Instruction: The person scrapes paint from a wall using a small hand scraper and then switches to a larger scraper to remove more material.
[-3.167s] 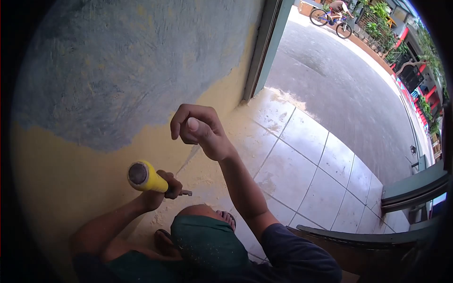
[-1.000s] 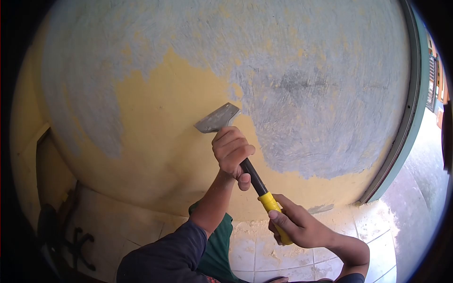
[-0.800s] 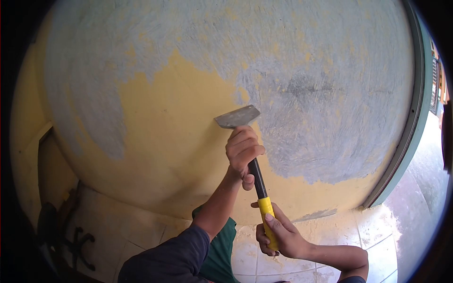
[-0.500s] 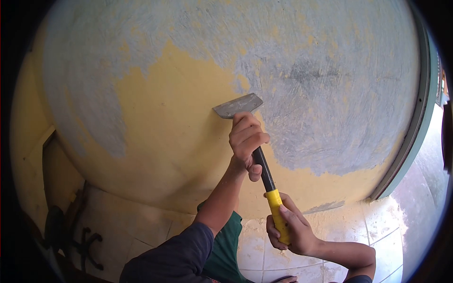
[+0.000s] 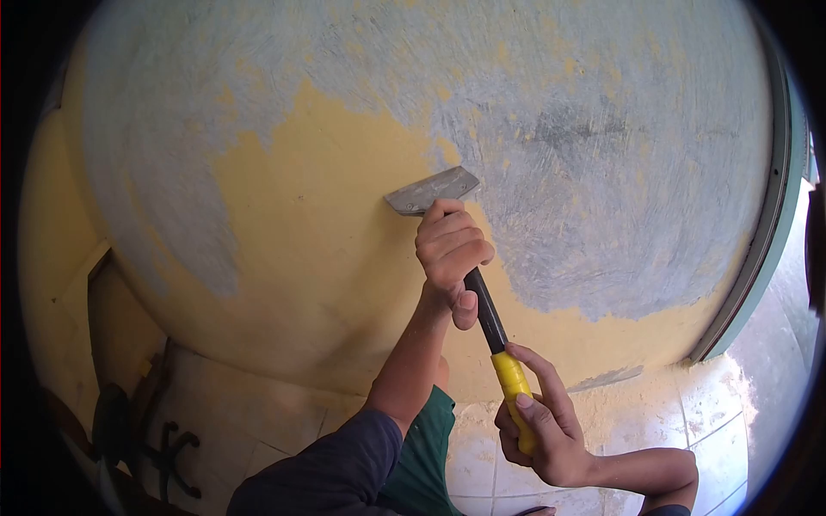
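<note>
A long-handled scraper (image 5: pixel 492 322) with a wide metal blade (image 5: pixel 432 191) lies across the middle of the view. My left hand (image 5: pixel 451 249) is wrapped round the black shaft just below the blade. Lower down, my right hand (image 5: pixel 551 430) grips the yellow handle end, its index finger stretched up along the grip. The blade overlaps the yellow paint of the wall (image 5: pixel 318 198), close to the edge of a bare grey patch (image 5: pixel 594 206).
Pale floor tiles (image 5: pixel 714 421) dusted with yellow flakes run along the wall's foot. A green-grey frame (image 5: pixel 768 219) borders the wall on the right. At lower left stands a dark chair base (image 5: pixel 172 456) near a recess in the wall.
The right hand has shifted slightly down and right, its index finger now straighter along the handle. The blade has moved a little left and up. The view has shifted slightly.
</note>
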Tool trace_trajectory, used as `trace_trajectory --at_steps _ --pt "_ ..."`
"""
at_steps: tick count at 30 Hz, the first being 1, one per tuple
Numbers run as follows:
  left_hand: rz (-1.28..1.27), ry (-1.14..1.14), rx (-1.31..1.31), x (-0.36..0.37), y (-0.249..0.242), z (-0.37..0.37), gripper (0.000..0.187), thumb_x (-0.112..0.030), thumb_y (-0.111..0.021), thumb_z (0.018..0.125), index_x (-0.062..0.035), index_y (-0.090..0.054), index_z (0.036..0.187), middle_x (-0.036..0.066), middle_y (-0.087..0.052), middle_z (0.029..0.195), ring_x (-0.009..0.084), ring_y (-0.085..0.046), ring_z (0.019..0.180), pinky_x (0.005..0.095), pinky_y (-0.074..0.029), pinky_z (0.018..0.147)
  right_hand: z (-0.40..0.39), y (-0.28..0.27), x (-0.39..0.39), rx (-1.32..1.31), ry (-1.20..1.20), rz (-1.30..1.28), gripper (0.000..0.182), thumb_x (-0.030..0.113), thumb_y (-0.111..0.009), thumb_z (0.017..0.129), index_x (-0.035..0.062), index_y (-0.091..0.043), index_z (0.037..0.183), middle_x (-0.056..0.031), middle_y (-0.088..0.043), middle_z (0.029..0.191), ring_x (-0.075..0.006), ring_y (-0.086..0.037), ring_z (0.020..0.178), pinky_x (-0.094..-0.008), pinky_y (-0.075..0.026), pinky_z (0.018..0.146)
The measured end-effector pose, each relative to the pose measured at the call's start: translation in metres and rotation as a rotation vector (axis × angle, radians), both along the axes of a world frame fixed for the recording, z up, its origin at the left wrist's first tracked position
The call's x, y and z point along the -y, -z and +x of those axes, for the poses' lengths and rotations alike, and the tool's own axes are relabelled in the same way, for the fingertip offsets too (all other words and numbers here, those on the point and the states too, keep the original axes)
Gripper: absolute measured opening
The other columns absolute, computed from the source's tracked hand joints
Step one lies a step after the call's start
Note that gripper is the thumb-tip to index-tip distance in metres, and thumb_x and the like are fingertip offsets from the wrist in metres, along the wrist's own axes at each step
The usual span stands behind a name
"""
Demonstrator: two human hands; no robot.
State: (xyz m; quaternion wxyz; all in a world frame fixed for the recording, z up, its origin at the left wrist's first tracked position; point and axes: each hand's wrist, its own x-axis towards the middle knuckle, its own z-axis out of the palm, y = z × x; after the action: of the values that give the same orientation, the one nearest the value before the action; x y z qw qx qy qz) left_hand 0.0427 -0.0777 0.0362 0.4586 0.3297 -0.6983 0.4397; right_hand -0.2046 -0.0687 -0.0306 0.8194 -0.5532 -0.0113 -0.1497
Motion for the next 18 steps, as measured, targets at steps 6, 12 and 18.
trace_trajectory --at_steps 6,12,18 --pt "-0.008 0.05 0.051 0.003 -0.017 0.006 0.061 -0.054 -0.03 0.089 -0.0067 -0.041 0.052 0.007 -0.038 0.045 0.0238 -0.039 0.043 0.036 -0.035 0.059 0.007 -0.013 -0.007 0.002 -0.025 0.074 0.054 0.023 -0.037 0.102 0.0199 -0.017 0.152 -0.0057 -0.04 0.066 -0.0099 -0.034 0.043 -0.0231 -0.032 0.042" --pt "-0.041 0.114 0.062 0.007 -0.017 0.008 0.062 -0.055 -0.03 0.09 -0.0065 -0.042 0.052 0.006 -0.038 0.045 0.0244 -0.041 0.042 0.0368 -0.036 0.057 0.008 -0.015 -0.005 0.023 -0.04 0.038 0.054 0.024 -0.035 0.103 0.0181 -0.016 0.153 -0.0057 -0.039 0.067 -0.0102 -0.034 0.044 -0.0233 -0.033 0.043" --pt "-0.044 0.126 0.122 0.008 -0.018 0.013 0.064 -0.054 -0.03 0.091 -0.0047 -0.043 0.053 0.006 -0.036 0.046 0.0241 -0.041 0.042 0.036 -0.035 0.056 0.014 -0.008 -0.003 0.029 -0.076 0.033 0.054 0.021 -0.035 0.104 0.0185 -0.015 0.154 -0.0039 -0.039 0.067 -0.0086 -0.033 0.046 -0.0228 -0.034 0.044"
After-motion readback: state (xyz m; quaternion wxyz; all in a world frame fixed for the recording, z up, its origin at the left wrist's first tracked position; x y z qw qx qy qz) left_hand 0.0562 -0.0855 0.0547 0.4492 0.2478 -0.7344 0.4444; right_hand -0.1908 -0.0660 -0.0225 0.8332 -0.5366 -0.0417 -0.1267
